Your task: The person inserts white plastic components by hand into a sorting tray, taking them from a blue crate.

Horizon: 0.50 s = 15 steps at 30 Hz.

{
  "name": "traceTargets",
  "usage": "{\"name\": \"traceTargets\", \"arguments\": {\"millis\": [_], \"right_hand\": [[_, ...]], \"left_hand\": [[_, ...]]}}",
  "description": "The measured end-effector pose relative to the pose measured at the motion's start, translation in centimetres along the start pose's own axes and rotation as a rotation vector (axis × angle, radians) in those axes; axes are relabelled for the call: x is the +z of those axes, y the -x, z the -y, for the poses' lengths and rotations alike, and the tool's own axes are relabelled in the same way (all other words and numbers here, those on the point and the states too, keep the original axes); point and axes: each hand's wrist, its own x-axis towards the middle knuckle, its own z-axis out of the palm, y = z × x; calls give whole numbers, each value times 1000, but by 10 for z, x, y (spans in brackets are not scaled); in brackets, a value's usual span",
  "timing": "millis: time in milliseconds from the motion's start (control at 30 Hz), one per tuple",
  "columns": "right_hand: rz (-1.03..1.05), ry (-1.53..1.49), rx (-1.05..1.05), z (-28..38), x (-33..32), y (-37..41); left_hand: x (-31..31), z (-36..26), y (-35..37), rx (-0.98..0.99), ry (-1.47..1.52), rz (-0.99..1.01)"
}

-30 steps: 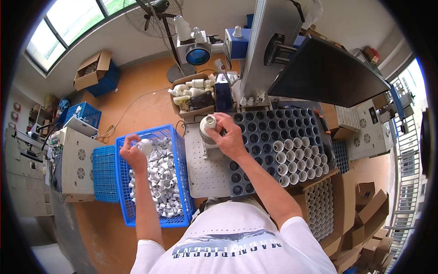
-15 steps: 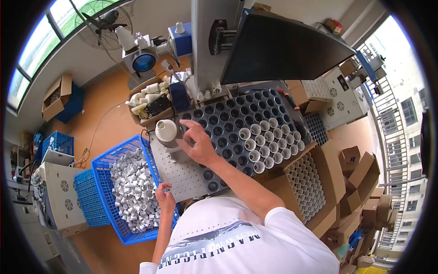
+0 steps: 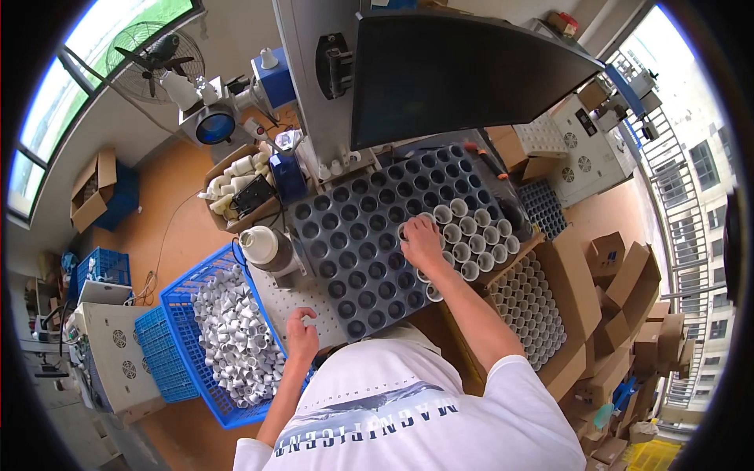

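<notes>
My right hand (image 3: 422, 242) reaches over the black tray (image 3: 355, 250) of round holes, its fingers closed around a white cup at the edge of the filled rows. More white cups (image 3: 470, 245) stand in the tray's holes to the right of it. Above the perforated metal plate (image 3: 292, 302), my left hand (image 3: 301, 336) is held with its fingers apart and nothing in it. A white-topped round fixture (image 3: 261, 245) stands at the back of that plate. The blue basket (image 3: 182, 334) left of my left hand holds a heap of white cone-shaped parts (image 3: 236, 337).
A large dark monitor (image 3: 463, 78) overhangs the tray's back. Behind the fixture is a cardboard box (image 3: 216, 212) of pale parts. At the right, an open carton (image 3: 573, 290) holds rows of white cups (image 3: 530, 318). A lens device (image 3: 216, 125) stands at back left.
My right hand has moved from beside the round fixture rightward to the cups in the tray, and its fingers have closed. My left hand has moved slightly, over the plate. The view has shifted.
</notes>
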Motion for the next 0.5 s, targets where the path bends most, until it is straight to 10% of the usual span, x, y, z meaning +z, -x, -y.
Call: {"name": "traceTargets", "arguments": {"millis": [500], "right_hand": [[151,-769,270,95,1,71]], "left_hand": [[4,5,5,-66,-14,122]]}}
